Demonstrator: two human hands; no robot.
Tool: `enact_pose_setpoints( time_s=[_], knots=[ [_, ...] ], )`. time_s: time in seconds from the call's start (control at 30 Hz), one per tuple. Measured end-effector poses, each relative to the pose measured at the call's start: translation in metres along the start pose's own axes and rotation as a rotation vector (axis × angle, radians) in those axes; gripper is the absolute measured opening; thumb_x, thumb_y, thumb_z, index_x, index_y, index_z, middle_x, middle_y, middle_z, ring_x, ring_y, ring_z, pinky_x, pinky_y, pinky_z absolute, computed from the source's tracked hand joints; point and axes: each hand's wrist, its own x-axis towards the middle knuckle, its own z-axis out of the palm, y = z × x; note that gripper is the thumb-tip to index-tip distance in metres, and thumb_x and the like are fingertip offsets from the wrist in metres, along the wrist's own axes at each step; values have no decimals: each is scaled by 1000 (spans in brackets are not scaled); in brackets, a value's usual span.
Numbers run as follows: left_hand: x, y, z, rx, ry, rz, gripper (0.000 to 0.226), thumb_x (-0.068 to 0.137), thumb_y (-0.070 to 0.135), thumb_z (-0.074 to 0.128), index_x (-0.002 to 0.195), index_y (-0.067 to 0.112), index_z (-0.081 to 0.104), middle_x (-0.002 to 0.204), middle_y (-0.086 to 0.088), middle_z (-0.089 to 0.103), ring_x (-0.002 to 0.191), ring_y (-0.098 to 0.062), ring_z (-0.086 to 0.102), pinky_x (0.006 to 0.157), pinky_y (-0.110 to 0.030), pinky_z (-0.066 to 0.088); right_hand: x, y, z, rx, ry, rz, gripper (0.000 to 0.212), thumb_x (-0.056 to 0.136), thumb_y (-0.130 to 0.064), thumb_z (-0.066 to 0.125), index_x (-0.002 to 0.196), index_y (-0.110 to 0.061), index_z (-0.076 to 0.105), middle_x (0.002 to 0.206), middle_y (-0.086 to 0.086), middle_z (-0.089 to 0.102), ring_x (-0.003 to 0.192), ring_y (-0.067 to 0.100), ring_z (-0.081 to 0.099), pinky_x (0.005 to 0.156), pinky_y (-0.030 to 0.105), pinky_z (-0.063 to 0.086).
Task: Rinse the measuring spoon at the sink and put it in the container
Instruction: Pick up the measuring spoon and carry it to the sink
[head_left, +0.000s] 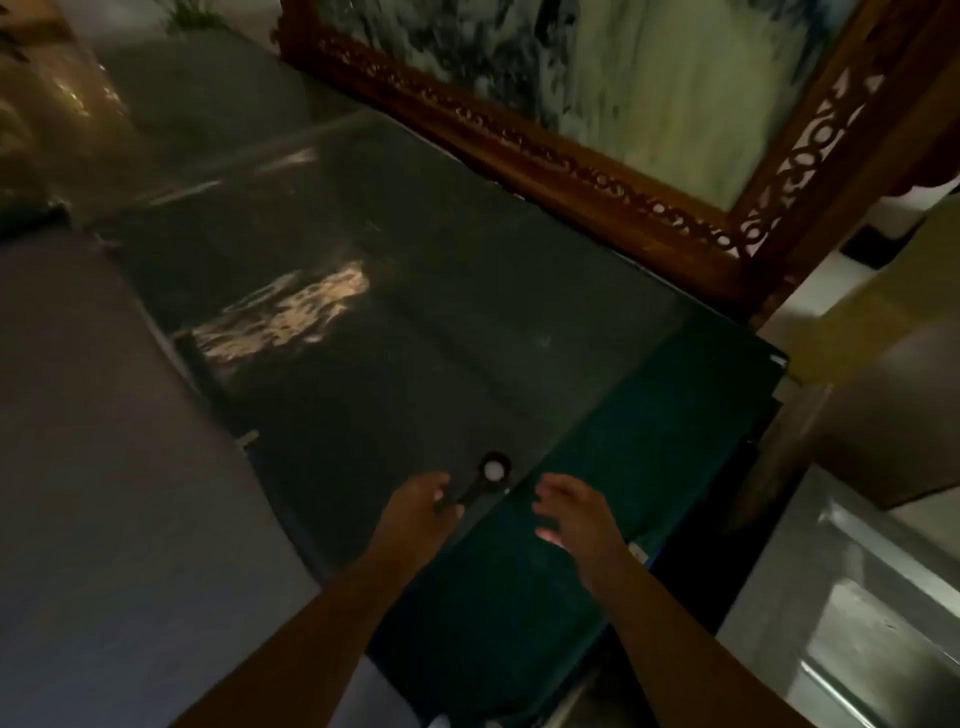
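Observation:
A dark measuring spoon (485, 480) with a pale bowl lies on the dark glass tabletop (395, 322), near its front right part. My left hand (418, 512) has its fingertips closed on the end of the spoon's handle. My right hand (571, 514) hovers a little to the right of the spoon, fingers spread and holding nothing. The scene is dim and blurred. A metal sink (872, 623) shows at the lower right edge.
A carved wooden frame (597, 176) holding a marbled panel leans along the table's far side. A dark green surface (597, 519) lies beneath my right hand. Grey floor (104, 493) fills the left side. A bright reflection (285, 317) glints on the glass.

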Motion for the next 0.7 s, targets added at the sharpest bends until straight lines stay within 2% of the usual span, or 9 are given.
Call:
enact_pose_setpoints(
  time_s=[0.1,0.23,0.3,0.4,0.57,0.63,0.7],
  knots=[
    [16,0,8,-14,-14,-34,52,83,26,69,132,14,55,124,-10,63,113,-26,60,97,-36,48,23,-6,10,-2,-23,-17,23,91,-5,55,108,-19,62,119,9,60,109,26,59,76,37,53],
    [29,-2,18,65,-43,-32,49,83,21,68,130,13,55,123,-10,65,114,-26,61,97,-35,47,38,-8,19,-35,-41,-3,34,91,-3,51,123,-15,59,129,12,58,112,24,57,78,38,52],
    [33,-3,21,114,-49,-23,41,86,20,64,126,15,58,121,-8,66,111,-23,62,91,-32,48,39,-9,22,-41,-59,15,37,92,-2,50,126,-13,57,132,10,58,115,25,56,82,40,53],
    [39,-4,23,149,-41,-34,21,89,18,59,109,18,65,110,-5,70,86,-13,60,72,-25,43,38,-11,26,-26,-76,33,40,92,0,48,130,-11,54,133,9,59,118,30,57,91,45,50],
    [40,-1,18,147,-85,-3,18,90,17,56,105,19,67,100,-2,70,84,-13,62,70,-22,43,35,-16,24,-19,-64,34,37,96,-3,46,131,-10,52,133,13,59,118,33,58,90,44,48],
    [36,4,17,133,-103,29,16,90,16,56,100,17,68,93,-2,69,81,-15,63,62,-21,43,30,-18,19,-25,-69,16,37,96,-4,44,131,-10,51,133,14,59,114,31,60,87,43,49],
    [30,13,16,88,-122,47,14,89,13,56,96,14,68,88,-7,70,79,-21,66,63,-25,47,21,-19,9,-16,-61,-7,35,95,-4,45,129,-11,53,132,14,60,108,28,61,85,42,49]
  ],
)
